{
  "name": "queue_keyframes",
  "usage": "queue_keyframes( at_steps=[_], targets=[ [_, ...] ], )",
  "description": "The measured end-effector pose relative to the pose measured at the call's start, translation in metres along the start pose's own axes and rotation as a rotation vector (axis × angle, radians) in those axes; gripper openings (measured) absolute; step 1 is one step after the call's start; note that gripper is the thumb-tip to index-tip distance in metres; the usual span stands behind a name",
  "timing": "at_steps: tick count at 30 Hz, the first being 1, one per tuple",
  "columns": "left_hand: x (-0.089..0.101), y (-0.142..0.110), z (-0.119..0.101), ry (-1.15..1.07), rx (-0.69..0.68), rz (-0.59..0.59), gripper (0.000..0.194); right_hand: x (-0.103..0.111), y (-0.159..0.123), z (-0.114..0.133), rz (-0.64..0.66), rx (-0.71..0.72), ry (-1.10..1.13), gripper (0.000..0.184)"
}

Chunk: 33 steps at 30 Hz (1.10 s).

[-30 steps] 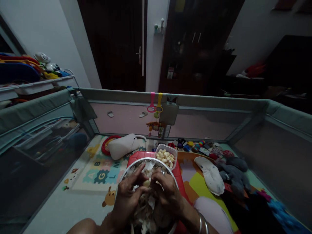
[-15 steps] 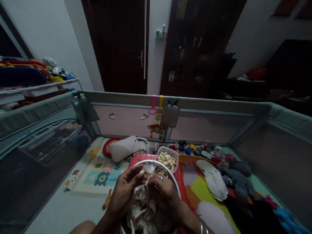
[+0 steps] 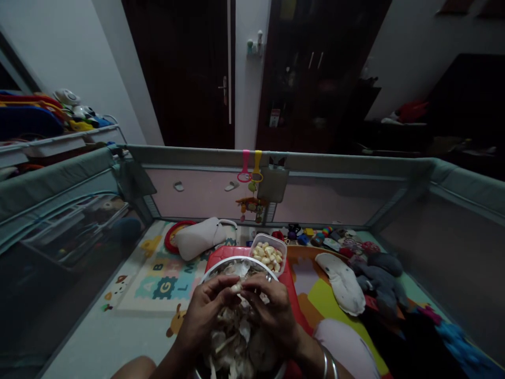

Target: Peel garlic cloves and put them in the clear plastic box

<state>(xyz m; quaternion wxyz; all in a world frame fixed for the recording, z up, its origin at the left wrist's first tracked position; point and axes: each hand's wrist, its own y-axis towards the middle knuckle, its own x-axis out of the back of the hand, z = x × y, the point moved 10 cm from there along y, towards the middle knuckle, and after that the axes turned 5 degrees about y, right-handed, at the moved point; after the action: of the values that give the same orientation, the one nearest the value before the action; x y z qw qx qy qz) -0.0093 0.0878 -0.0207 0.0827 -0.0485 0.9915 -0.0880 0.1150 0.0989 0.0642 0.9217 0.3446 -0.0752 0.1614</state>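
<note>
Between my two hands is a pale garlic clove (image 3: 235, 288), pinched by the fingertips of my left hand (image 3: 205, 308). My right hand (image 3: 272, 308), with a ring and silver bangles, meets it from the other side, its thumb and fingers closed at the clove. Both hands are over a round metal bowl (image 3: 209, 269) full of papery garlic skins (image 3: 232, 342) and dry stalks. Just beyond the bowl, a clear plastic container (image 3: 283, 246) holds several peeled cloves (image 3: 268, 255). Bowl and container rest on a red stool-like surface (image 3: 294, 295).
A playpen fence (image 3: 335, 164) with mesh sides surrounds the play mat (image 3: 138, 295). A white pillow-like object (image 3: 201, 238) lies left of the container. To the right are a spotted white cushion (image 3: 342, 284), a grey plush toy (image 3: 381, 284) and small toys along the far edge.
My right hand has come up and left from the skins to the clove, and its fingers now meet those of my left hand. The view has shifted slightly.
</note>
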Motion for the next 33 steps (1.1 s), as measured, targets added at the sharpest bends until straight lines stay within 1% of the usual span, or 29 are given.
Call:
queue_keyframes(
  at_steps=[3, 9, 12, 15, 18, 24, 27, 29, 33],
  targets=[
    [-0.001, 0.0, 0.003, 0.003, 0.006, 0.019, 0.029, 0.0, 0.0, -0.002, 0.008, -0.005, 0.024, 0.008],
    [-0.002, 0.0, -0.007, 0.06, -0.052, 0.029, 0.022, -0.003, -0.001, -0.009, 0.044, -0.032, 0.0, 0.009],
    [-0.002, -0.001, -0.012, 0.13, -0.092, 0.034, 0.017, -0.004, -0.001, -0.009, 0.064, -0.02, -0.035, 0.008],
    [0.0, -0.002, -0.016, 0.164, -0.139, 0.028, 0.014, -0.002, -0.001, -0.005, 0.056, 0.01, -0.023, 0.007],
    [0.0, -0.002, -0.016, 0.153, -0.145, 0.028, 0.014, -0.002, -0.002, -0.005, 0.059, 0.004, -0.031, 0.007],
    [-0.004, -0.002, -0.017, 0.104, -0.129, 0.078, 0.015, -0.009, -0.004, -0.012, 0.132, -0.05, -0.105, 0.006],
    [-0.005, -0.003, -0.018, 0.089, -0.133, 0.072, 0.014, -0.013, -0.006, -0.015, 0.153, -0.085, -0.137, 0.006],
    [-0.005, -0.003, -0.018, 0.061, -0.134, 0.068, 0.016, -0.015, -0.006, -0.015, 0.156, -0.101, -0.133, 0.006],
    [-0.005, -0.001, -0.015, -0.029, -0.125, 0.056, 0.025, -0.021, -0.006, -0.006, 0.196, -0.038, -0.082, 0.006]
  ],
)
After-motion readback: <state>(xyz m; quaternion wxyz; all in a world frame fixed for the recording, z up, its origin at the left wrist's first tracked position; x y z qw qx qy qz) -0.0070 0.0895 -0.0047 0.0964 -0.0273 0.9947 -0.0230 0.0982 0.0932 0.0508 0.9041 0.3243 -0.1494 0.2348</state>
